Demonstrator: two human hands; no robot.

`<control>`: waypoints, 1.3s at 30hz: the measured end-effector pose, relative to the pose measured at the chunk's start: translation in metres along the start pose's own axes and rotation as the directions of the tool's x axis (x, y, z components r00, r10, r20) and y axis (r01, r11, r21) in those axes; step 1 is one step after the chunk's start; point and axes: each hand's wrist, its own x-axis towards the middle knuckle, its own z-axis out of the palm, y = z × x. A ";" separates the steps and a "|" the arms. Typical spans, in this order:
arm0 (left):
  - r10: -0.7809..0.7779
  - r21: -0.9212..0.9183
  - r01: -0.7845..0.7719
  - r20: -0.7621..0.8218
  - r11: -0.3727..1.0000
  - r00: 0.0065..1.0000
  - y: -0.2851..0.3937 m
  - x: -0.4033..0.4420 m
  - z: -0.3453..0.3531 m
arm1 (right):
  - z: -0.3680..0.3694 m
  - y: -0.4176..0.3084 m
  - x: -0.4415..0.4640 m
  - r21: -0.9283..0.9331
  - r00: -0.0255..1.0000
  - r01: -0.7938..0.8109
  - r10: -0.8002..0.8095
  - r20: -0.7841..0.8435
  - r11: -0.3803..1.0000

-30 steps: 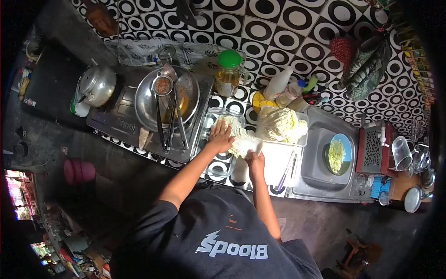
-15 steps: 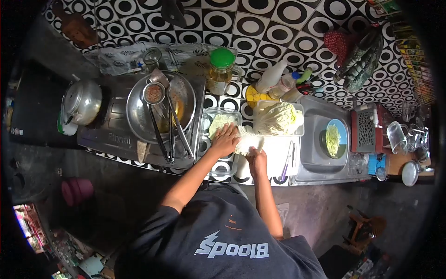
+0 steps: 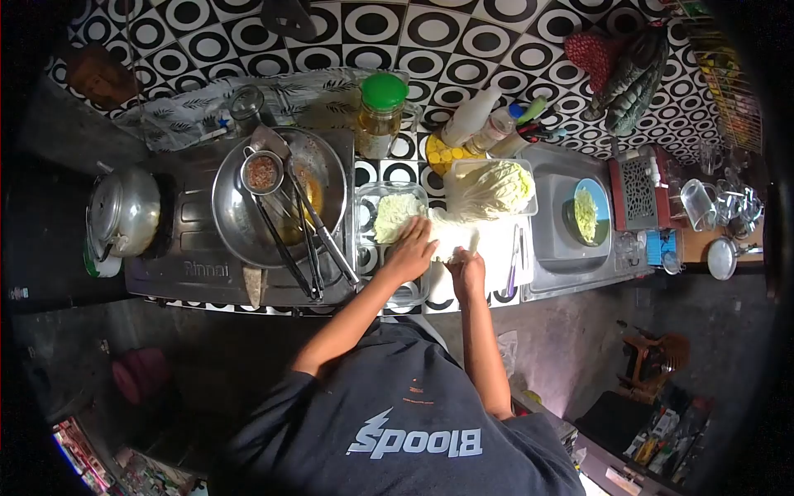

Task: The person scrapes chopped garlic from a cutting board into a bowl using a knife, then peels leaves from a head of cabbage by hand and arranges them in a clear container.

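Observation:
My left hand [image 3: 411,250] lies with fingers stretched over the right edge of a clear rectangular container [image 3: 364,269]. Its fingertips touch a pale green cabbage leaf [image 3: 395,213] inside. Over the brightly lit white cutting board [image 3: 492,285], my right hand [image 3: 469,271] is closed in a pinch on the whitish end of a napa cabbage leaf [image 3: 451,236], whose outline is washed out by glare. Behind the board, a napa cabbage head [image 3: 492,188] rests in another clear container [image 3: 532,219]. A knife with a purple handle [image 3: 510,285] lies at the board's right side.
To the left, a large metal wok [image 3: 227,219] on the stove [image 3: 178,273] holds a strainer [image 3: 263,174] and tongs. A kettle [image 3: 124,211] stands farther left. A green-lidded jar [image 3: 383,107] is behind. In the sink [image 3: 550,240] sits a blue bowl [image 3: 606,198] with shredded cabbage.
The view has shifted slightly. My left hand has turned a little, with its fingers now more at the container's right edge. My right hand keeps its pinch on the leaf.

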 end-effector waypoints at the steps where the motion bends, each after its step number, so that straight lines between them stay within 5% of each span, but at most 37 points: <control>1: 0.057 -0.089 -0.056 0.009 0.994 0.998 0.002 -0.003 0.004 | -0.001 0.002 0.000 -0.010 1.000 0.006 -0.006 -0.008 1.000; 8: -0.170 0.202 0.158 0.044 0.967 0.984 -0.001 -0.006 -0.006 | 0.008 0.001 -0.007 -0.054 0.999 0.041 -0.042 -0.006 0.998; 11: -0.161 0.195 0.158 -0.003 0.968 0.987 -0.004 -0.005 -0.002 | 0.011 0.003 -0.009 -0.036 0.999 0.039 -0.039 -0.017 0.999; 16: 0.033 -0.206 -0.020 0.059 0.978 0.998 0.017 -0.008 -0.010 | 0.007 0.008 0.000 -0.171 1.000 0.012 -0.008 0.027 0.985; 19: 0.062 -0.250 -0.043 0.068 0.967 0.996 0.030 -0.014 -0.007 | 0.006 0.009 0.007 -0.162 0.998 0.000 0.010 0.060 0.987; 24: -0.101 0.088 0.097 0.047 0.991 0.994 0.029 -0.014 -0.005 | -0.003 -0.002 0.011 -0.184 0.985 -0.075 0.101 0.138 0.980; 32: -0.226 0.084 0.228 -0.035 0.970 0.974 0.032 -0.014 0.000 | -0.023 -0.038 0.038 -0.464 0.830 -0.210 0.407 0.380 0.861; 35: -0.187 0.007 0.188 -0.070 0.982 0.980 0.044 -0.019 0.011 | -0.030 -0.045 0.046 -0.543 0.889 0.065 0.199 0.413 0.837; 36: -0.180 0.045 0.183 -0.072 0.982 0.981 0.052 -0.021 0.011 | -0.046 -0.023 0.075 -0.659 0.879 0.233 0.135 0.458 0.715; 39: -0.177 0.089 0.184 -0.090 0.979 0.980 0.067 -0.027 0.020 | -0.055 -0.007 0.093 -0.651 0.835 0.195 0.225 0.503 0.733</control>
